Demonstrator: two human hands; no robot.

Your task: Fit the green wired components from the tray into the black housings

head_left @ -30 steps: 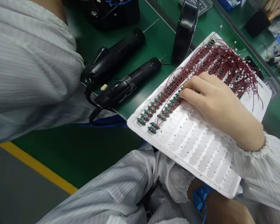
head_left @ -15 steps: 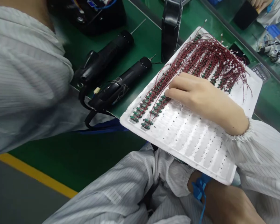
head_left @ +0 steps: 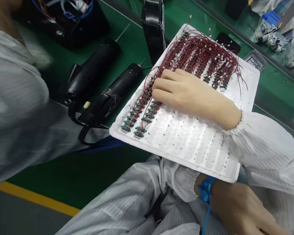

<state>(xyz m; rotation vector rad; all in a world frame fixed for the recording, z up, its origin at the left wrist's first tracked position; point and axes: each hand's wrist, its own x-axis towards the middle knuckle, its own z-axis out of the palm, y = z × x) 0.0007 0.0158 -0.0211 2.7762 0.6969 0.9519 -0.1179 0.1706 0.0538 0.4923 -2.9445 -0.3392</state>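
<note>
A white foam tray (head_left: 181,143) lies tilted across the front of me. Rows of small green circuit boards (head_left: 139,130) sit in its slots, with twisted red-and-black wires (head_left: 208,49) bunched over the far half and tipped with white connectors. My right hand (head_left: 186,91) rests over the left rows, fingers bent down among the wires and boards. Its fingertips are hidden, so what they pinch cannot be made out. Below the tray's near edge, my left hand (head_left: 242,205) wears a blue wrist strap (head_left: 205,190). Its fingers run out of the picture at the bottom.
Two black electric screwdrivers (head_left: 117,88) lie left of the tray. Beyond are a black housing with wires (head_left: 71,29) and an upright black part (head_left: 153,29). A small display device (head_left: 254,60) touches the tray's far right side. Another person's sleeve (head_left: 12,81) fills the left.
The whole view has shifted, so the tray and tools appear further left. My right hand stays over the same rows. More of my left hand shows at the bottom.
</note>
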